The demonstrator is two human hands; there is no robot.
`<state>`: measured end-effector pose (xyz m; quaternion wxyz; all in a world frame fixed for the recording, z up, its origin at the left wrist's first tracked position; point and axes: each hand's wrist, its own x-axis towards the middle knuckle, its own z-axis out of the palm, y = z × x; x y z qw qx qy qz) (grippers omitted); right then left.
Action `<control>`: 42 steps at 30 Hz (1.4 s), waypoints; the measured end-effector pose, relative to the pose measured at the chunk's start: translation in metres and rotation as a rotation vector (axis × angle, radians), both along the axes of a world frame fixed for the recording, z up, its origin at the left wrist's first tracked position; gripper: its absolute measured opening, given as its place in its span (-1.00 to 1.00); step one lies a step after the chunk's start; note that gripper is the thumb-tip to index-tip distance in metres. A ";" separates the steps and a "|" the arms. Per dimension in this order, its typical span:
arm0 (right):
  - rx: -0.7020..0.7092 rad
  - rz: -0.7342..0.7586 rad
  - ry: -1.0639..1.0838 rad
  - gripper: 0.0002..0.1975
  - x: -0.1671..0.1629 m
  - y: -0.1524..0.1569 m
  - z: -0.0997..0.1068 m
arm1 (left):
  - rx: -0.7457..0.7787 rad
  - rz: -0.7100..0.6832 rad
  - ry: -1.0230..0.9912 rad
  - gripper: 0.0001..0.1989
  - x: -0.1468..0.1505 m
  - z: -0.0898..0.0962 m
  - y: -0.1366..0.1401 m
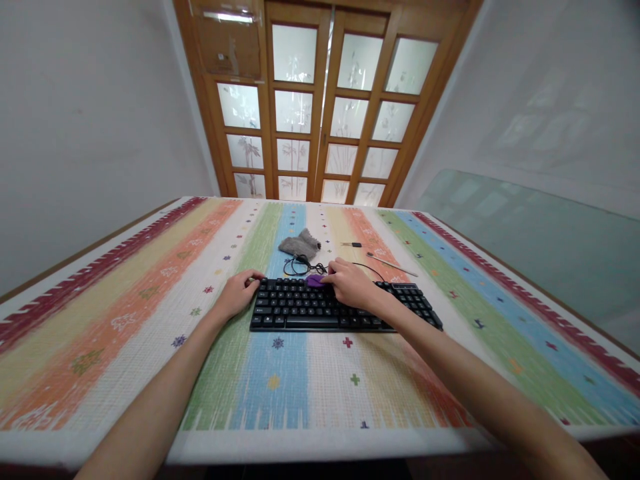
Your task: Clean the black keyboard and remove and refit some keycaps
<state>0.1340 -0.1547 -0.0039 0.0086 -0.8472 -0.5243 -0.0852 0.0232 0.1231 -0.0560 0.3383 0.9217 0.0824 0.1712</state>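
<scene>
A black keyboard (310, 321) lies on the striped tablecloth, its long side facing me. At its upper left corner, my left hand (239, 293) grips the edge, with thumb and fingers closed on it. Over the top rows, right of the middle, my right hand (347, 283) pinches a small purple piece (315, 281) that looks like soft cloth or putty. The purple piece rests against the upper keys. Part of the keyboard's right half is hidden under my right hand and forearm.
Behind the keyboard lie a coiled black cable (299, 265) and a crumpled grey cloth (300, 245). Farther right are a small black-ended tool (356, 245) and a thin brush-like stick (393, 264). The patterned tablecloth (150, 320) spreads around them; a wooden glazed door (320, 107) stands beyond.
</scene>
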 end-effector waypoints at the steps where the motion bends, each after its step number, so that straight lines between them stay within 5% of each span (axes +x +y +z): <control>1: 0.012 -0.024 0.003 -0.62 0.000 0.000 0.001 | -0.003 -0.001 0.002 -0.71 0.000 0.000 0.000; 17: -0.107 -0.031 0.007 -0.61 -0.007 -0.012 0.009 | 0.014 -0.001 0.017 -0.68 0.000 0.000 0.002; 27: 0.053 -0.098 -0.032 -0.60 -0.009 -0.015 0.002 | 0.022 0.001 0.019 -0.68 0.000 0.003 -0.001; 42: -0.015 -0.093 -0.034 -0.62 -0.001 -0.030 -0.002 | 0.027 0.004 0.016 -0.68 -0.001 0.004 -0.001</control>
